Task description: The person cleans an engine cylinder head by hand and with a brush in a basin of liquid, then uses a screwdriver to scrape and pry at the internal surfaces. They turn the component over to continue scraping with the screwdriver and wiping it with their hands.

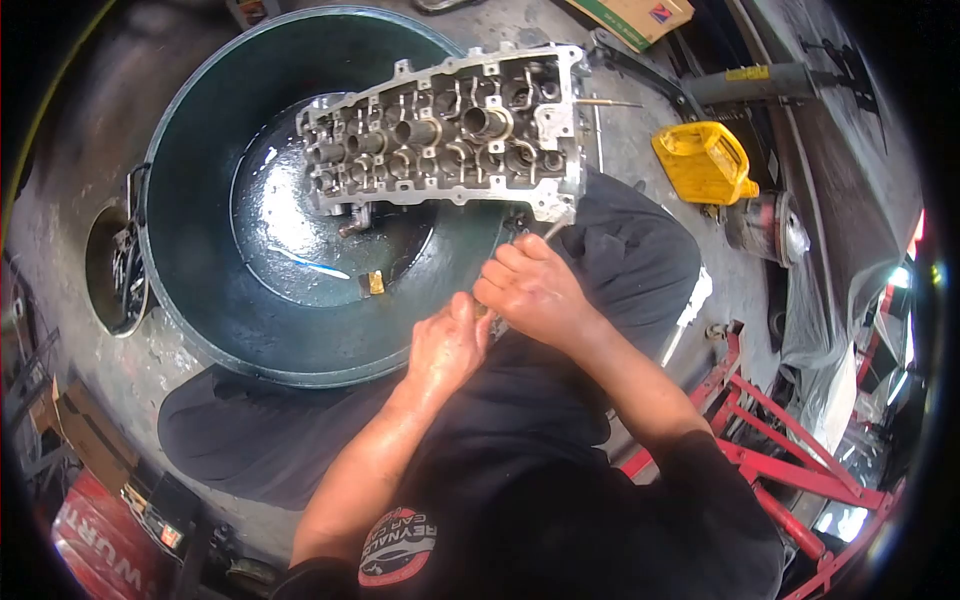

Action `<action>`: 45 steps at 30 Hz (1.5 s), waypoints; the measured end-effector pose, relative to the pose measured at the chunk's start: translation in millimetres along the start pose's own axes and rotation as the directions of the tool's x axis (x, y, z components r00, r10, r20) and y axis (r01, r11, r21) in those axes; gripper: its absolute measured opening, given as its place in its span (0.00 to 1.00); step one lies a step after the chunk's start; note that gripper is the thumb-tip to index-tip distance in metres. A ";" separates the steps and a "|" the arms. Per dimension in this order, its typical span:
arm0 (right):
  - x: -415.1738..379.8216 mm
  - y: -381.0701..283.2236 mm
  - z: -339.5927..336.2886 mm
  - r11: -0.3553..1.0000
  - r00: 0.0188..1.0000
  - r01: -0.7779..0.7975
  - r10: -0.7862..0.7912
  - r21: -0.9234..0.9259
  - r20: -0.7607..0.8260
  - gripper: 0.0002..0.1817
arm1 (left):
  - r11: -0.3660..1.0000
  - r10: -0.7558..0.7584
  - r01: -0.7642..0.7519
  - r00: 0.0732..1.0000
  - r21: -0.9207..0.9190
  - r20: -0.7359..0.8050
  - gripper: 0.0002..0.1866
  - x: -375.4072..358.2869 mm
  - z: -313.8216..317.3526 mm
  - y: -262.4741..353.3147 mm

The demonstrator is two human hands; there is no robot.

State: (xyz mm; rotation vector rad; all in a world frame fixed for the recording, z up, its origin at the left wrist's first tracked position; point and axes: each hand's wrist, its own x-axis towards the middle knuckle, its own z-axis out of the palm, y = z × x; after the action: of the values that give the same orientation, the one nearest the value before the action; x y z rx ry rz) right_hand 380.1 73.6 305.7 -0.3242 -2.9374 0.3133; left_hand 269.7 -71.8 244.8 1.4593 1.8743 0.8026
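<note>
A metal cylinder head (440, 130) lies across the large dark green tub (190, 300), its right end beyond the tub's rim. Just below that right end, my right hand (530, 283) is closed around a thin rod-like tool (553, 231), whose tip points up toward the casting's lower right corner. My left hand (449, 343) is closed too, touching the right hand from the lower left; what lies between its fingers is mostly hidden. Inside the tub are a blue and white brush-like stick (310, 264) and a small yellowish block (372, 284).
A yellow jug (700, 160) lies on the floor at the right, near a metal canister (768, 228). Red metal frames (790, 460) stand at the lower right. A round container with tools (120, 270) is left of the tub. A cardboard box (635, 18) sits at the top.
</note>
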 end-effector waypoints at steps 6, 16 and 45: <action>-0.8 2.0 -2.0 0.999 0.999 0.040 -0.040 0.008 0.031 0.05 | 0.999 -0.051 0.051 0.998 -0.004 -0.029 0.17 -8.4 15.5 7.3; -16.3 1.3 -0.9 0.997 0.996 0.069 -0.067 -0.020 0.064 0.03 | 0.993 -0.058 0.067 0.993 -0.098 0.099 0.20 -14.7 28.8 10.3; -15.8 -4.2 -1.5 0.999 0.993 0.030 -0.035 0.044 0.115 0.05 | 0.873 -0.186 0.273 0.952 -0.404 0.242 0.19 -21.8 22.5 12.6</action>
State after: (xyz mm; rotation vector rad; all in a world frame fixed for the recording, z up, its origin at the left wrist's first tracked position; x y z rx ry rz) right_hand 394.8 66.2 305.8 -0.2610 -3.0408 0.4020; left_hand 299.0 -88.5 242.9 0.9757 1.5560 0.8571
